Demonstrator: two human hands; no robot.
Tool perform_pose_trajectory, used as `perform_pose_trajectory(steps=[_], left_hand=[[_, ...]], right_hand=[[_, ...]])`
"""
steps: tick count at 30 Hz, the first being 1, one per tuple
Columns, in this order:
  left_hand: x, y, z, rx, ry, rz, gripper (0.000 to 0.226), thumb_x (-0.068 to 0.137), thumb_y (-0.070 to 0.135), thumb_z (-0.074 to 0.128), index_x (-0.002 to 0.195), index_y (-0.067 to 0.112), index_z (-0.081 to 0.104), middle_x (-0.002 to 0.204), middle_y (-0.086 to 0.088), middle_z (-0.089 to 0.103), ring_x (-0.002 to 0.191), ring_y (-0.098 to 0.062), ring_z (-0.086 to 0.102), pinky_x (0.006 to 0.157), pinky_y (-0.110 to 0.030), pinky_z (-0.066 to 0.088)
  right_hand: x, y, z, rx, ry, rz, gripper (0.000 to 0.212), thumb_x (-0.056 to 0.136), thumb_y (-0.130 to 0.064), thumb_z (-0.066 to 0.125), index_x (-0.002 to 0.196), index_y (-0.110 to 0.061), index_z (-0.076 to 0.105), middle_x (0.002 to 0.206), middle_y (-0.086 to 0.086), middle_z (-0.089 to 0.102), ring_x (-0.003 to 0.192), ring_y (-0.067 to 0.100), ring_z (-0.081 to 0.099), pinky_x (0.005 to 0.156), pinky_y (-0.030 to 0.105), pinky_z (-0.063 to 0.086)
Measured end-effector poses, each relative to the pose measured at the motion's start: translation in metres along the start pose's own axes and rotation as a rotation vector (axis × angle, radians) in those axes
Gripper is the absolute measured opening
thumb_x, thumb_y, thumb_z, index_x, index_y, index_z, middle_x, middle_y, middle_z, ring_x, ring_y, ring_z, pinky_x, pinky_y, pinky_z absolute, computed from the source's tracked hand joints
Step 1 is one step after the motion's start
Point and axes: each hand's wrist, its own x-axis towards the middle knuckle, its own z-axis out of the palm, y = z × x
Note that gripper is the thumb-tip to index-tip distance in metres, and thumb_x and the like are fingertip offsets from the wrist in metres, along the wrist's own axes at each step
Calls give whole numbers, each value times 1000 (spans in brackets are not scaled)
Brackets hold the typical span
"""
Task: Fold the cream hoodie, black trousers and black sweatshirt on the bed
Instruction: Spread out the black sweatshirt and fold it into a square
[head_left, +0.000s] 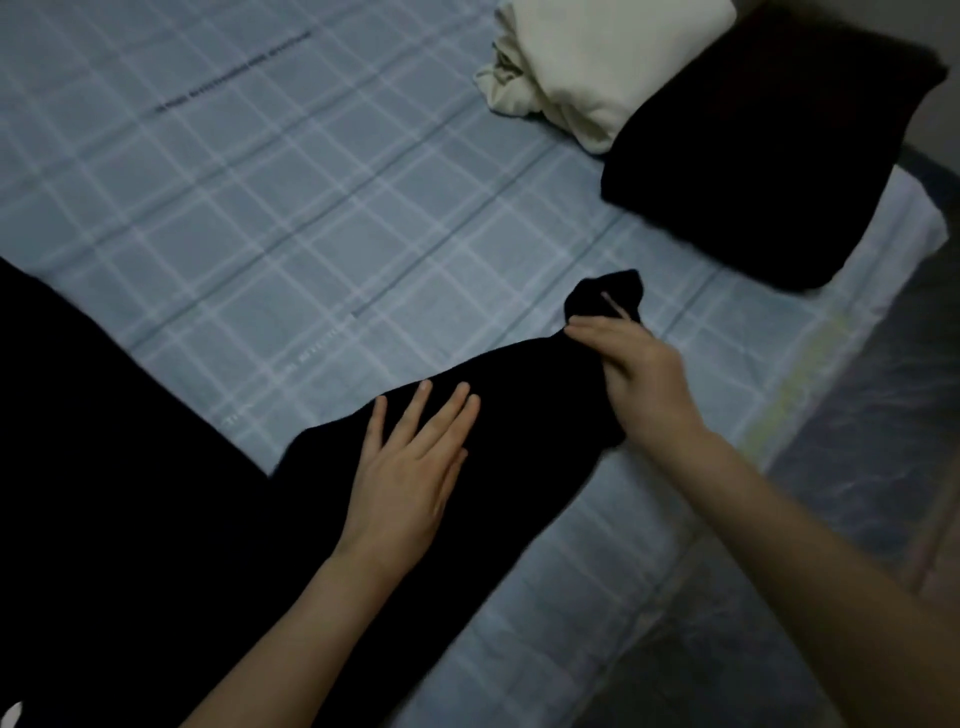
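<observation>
A black sweatshirt (130, 467) lies spread over the near left of the bed, one sleeve stretching out to the right. My left hand (410, 467) rests flat on that sleeve with straight fingers. My right hand (639, 379) grips the sleeve near its cuff (608, 296), which sticks up past my fingers. At the far right sits a folded cream hoodie (597, 62). A folded black garment (769, 156), which looks like the trousers, lies against it on the near side.
The bed has a blue-grey checked sheet (260, 182). Its right edge (810, 384) runs diagonally from the far right to the near middle, with the dark mattress side and floor beyond.
</observation>
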Motion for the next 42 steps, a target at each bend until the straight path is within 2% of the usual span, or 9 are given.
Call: perform_pose_trajectory(steps=[4, 8, 10, 14, 20, 26, 31, 38, 42], left_hand=[[44, 39, -2, -33, -10, 90, 51, 104, 36, 24, 153, 24, 27, 159, 8, 27, 149, -23, 20, 119, -55, 10], [72, 61, 19, 38, -220, -15, 54, 104, 44, 15, 156, 29, 10, 164, 10, 7, 151, -21, -3, 120, -51, -7], [70, 63, 20, 50, -210, -12, 56, 103, 46, 14, 156, 29, 10, 164, 7, 6, 151, -22, -4, 120, -50, -6], [39, 42, 8, 17, 14, -33, 54, 103, 43, 23, 152, 22, 31, 160, 1, 26, 149, -25, 19, 119, -53, 11], [-34, -8, 6, 83, -255, -277, 62, 95, 42, 32, 152, 18, 31, 160, -5, 24, 146, -31, 26, 117, -53, 16], [-67, -46, -44, -15, -27, -359, 55, 98, 39, 37, 150, 23, 35, 158, 4, 31, 147, -23, 25, 119, -50, 16], [-163, -133, -86, 82, 53, -632, 56, 95, 39, 39, 148, 23, 40, 155, 5, 37, 144, -21, 33, 117, -52, 21], [-236, -228, -86, 97, 70, -877, 57, 102, 44, 19, 156, 28, 16, 163, 2, 13, 151, -21, 8, 121, -48, 9], [-235, -247, -67, 59, -87, -894, 57, 102, 50, 10, 155, 35, -1, 162, 8, -7, 151, -18, -8, 121, -43, -8]], right_hand=[[27, 32, -60, -250, 14, -41, 34, 87, 17, 54, 114, 4, 70, 124, 19, 65, 134, 38, 45, 117, 41, 30], [27, 47, -71, -561, -335, 329, 40, 102, -14, 48, 142, -16, 52, 154, 5, 42, 150, 33, 17, 122, 49, 12], [15, 35, -52, -669, -315, 221, 43, 103, -27, 45, 146, -21, 47, 157, 2, 37, 149, 33, 18, 119, 53, 12], [-15, -14, 18, -476, -243, -84, 50, 101, -40, 32, 147, -25, 44, 155, 0, 41, 147, 27, 29, 117, 51, 19], [-33, 5, 59, -538, -408, -47, 57, 96, -42, 33, 152, -29, 35, 158, 1, 36, 146, 29, 30, 115, 51, 23], [-28, -21, 60, -589, -535, 23, 66, 95, -51, 26, 148, -16, 43, 152, 11, 44, 141, 37, 37, 107, 61, 34], [-7, -117, 124, -393, -592, -267, 61, 98, -51, 24, 147, -20, 45, 148, 11, 48, 137, 36, 42, 100, 60, 38], [25, -264, 253, -106, -493, -426, 57, 97, -40, 29, 153, -29, 33, 159, -2, 32, 149, 24, 23, 118, 52, 23], [50, -289, 308, -233, -495, -458, 55, 103, -35, 31, 156, -37, 17, 164, -6, 17, 152, 22, 11, 121, 50, 14]])
